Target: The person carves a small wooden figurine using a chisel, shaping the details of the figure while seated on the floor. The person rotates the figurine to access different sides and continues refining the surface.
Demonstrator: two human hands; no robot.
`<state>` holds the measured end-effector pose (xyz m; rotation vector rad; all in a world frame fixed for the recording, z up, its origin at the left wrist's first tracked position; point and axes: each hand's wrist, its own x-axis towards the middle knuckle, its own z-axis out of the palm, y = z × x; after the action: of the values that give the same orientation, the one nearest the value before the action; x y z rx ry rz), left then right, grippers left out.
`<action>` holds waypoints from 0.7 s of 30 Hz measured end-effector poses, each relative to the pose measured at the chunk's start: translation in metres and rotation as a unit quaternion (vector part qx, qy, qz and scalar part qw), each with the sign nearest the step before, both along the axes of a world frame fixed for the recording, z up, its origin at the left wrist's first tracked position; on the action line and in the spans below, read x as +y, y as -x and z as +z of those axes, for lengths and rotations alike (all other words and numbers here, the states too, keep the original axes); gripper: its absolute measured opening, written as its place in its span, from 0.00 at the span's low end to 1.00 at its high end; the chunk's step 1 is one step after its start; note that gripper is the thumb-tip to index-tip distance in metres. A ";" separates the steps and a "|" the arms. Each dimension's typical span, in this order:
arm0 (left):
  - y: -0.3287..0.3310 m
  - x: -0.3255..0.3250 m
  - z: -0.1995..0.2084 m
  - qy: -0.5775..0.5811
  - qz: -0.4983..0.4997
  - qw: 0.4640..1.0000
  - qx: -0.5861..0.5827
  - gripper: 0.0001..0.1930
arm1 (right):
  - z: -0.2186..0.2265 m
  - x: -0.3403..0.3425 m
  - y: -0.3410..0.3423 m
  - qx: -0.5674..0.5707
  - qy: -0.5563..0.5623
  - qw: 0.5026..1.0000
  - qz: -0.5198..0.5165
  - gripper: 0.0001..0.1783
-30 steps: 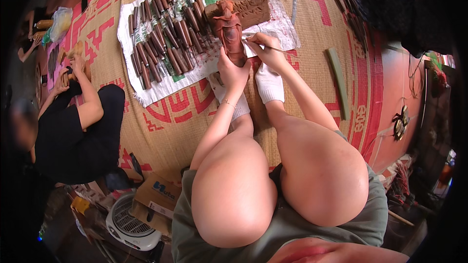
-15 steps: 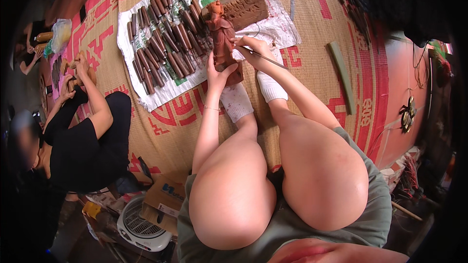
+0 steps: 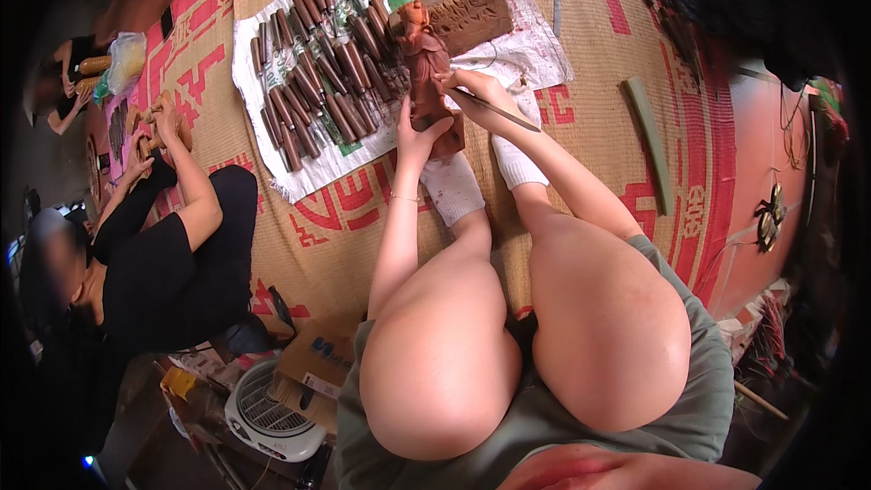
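Observation:
A reddish-brown carved wooden figurine (image 3: 428, 62) stands upright on its block-like base in front of my feet. My left hand (image 3: 423, 138) is wrapped round its lower part, thumb across the base. Pinched in my right hand (image 3: 481, 87) is a slim dark carving tool (image 3: 501, 112). Its tip meets the figurine's right side, and its flat far end lies back over my wrist. Just behind the figurine rests a brown block with a carved, rough face (image 3: 472, 18). Rows of wooden-handled carving tools (image 3: 328, 68) lie to its left on a white sack (image 3: 542, 59).
A woven mat (image 3: 594, 118) with red patterns spreads under everything. On it at right lies a curved grey-green strip (image 3: 648, 147). At left a person in black (image 3: 177, 263) sits handling a wooden piece. A cardboard box (image 3: 313, 367) and a round white heater (image 3: 272, 417) stand behind on the left.
The whole scene has shifted slightly to the right in view. Both hands keep their hold, and the tool's rear end has tilted slightly at my right wrist.

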<state>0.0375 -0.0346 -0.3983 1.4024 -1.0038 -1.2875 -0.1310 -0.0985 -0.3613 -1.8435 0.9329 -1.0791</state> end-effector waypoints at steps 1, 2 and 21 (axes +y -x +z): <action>-0.003 0.000 -0.002 -0.005 -0.003 1.000 0.002 0.44 | 0.001 0.001 -0.001 0.009 0.001 1.000 0.013 0.05; -0.005 0.000 -0.003 -0.011 -0.006 1.000 0.005 0.44 | 0.002 0.005 -0.001 0.018 0.002 0.999 0.026 0.05; 0.013 0.008 0.011 0.007 0.019 0.954 -0.298 0.54 | 0.005 0.012 0.001 0.043 0.004 0.998 0.045 0.06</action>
<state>0.0246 -0.0269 -0.3874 1.8408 -1.3668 -0.8299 -0.1321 -0.0862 -0.3562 -1.9340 0.8863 -0.9557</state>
